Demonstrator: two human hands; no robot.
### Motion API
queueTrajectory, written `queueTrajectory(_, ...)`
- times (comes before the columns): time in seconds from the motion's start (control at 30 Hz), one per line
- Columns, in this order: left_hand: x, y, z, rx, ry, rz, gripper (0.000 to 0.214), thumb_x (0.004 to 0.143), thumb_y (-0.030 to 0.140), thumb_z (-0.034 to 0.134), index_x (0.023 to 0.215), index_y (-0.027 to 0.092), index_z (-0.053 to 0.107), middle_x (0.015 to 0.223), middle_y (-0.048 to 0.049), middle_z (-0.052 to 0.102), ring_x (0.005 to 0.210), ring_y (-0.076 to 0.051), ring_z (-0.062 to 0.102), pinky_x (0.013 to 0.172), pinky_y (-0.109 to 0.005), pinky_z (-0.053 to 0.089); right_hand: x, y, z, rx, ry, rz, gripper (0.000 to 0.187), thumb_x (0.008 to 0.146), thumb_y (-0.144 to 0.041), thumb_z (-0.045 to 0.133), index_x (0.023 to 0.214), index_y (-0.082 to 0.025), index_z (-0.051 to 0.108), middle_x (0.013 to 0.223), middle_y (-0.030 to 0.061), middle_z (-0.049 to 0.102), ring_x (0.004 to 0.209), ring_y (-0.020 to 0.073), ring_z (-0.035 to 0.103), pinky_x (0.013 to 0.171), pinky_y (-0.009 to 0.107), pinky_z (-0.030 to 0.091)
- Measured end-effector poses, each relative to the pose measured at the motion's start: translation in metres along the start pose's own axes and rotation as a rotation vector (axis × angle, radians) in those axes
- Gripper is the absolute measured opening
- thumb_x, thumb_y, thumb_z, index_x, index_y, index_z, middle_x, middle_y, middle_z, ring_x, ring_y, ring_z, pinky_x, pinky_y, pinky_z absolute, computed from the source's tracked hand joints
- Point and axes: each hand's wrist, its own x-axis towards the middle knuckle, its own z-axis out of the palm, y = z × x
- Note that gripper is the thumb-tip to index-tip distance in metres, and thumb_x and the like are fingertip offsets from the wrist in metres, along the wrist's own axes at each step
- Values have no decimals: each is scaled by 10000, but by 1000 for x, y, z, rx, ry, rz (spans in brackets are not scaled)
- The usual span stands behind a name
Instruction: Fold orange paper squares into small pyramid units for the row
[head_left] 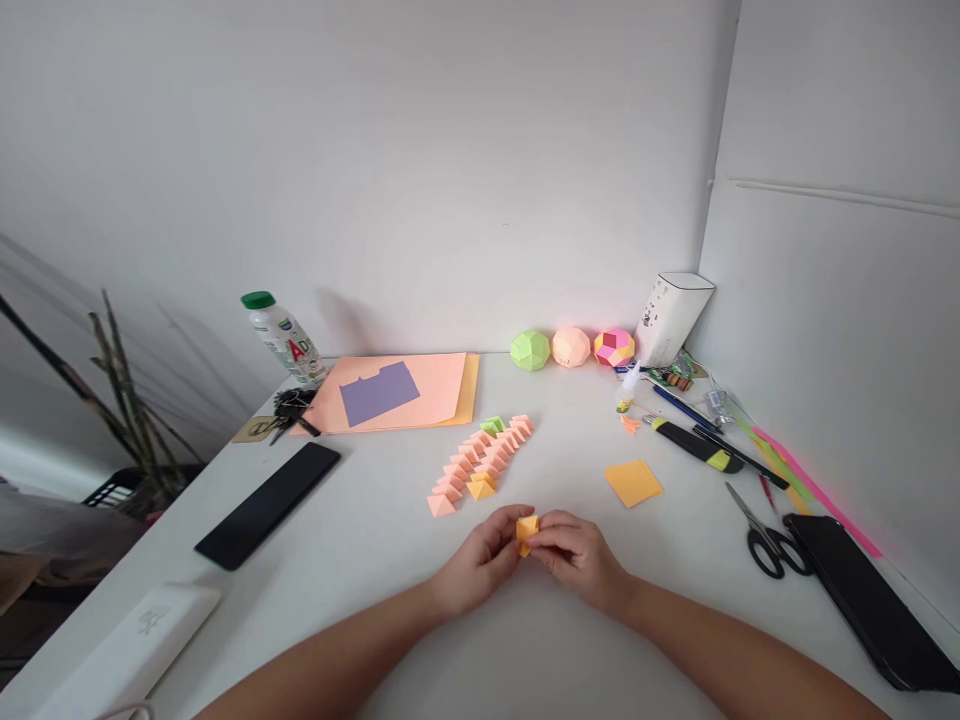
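Note:
Between my two hands is a small folded piece of orange paper (527, 530), held above the near middle of the desk. The fingers of my left hand (480, 560) pinch its left side, and those of my right hand (581, 560) pinch its right side. Just beyond, two rows of folded paper units (480, 460) stand close together, mostly peach, with a few orange and green ones. To the right lies a flat stack of orange square paper (634, 483).
Paper balls (571, 347) line the wall beside a white box (675, 315). Scissors (765, 535), a utility knife (694, 445) and a black case (870, 595) lie right. Leftward are a phone (268, 505), peach sheets (390, 390), a bottle (285, 338) and a white device (135, 645).

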Motion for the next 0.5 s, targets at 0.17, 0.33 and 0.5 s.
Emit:
queueTrajectory(0.17, -2, 1, -1, 81, -18, 40, 348, 869, 374, 480, 1167, 197, 450, 783, 2, 539, 647, -111, 459, 612, -251, 381, 1, -2, -1, 20, 1, 36, 187, 859, -286, 530, 819, -201, 691, 766, 71, 610, 674, 164, 581, 586, 282, 497)
queueTrajectory(0.33, -3, 2, -3, 159, -56, 126, 315, 891, 275, 444, 1195, 198, 469, 863, -34, 592, 770, -150, 532, 718, -294, 434, 2, -4, -1, 40, 5, 97, 174, 834, -299, 558, 777, -199, 689, 721, 61, 620, 636, 161, 571, 559, 274, 481)
queueTrajectory(0.5, -2, 6, -2, 178, -65, 148, 308, 876, 208, 452, 1179, 195, 502, 980, -58, 621, 878, -174, 558, 811, -327, 438, 2, -7, -1, 75, 6, 163, 159, 807, -294, 580, 717, -189, 658, 670, 42, 599, 589, 148, 539, 526, 263, 450)
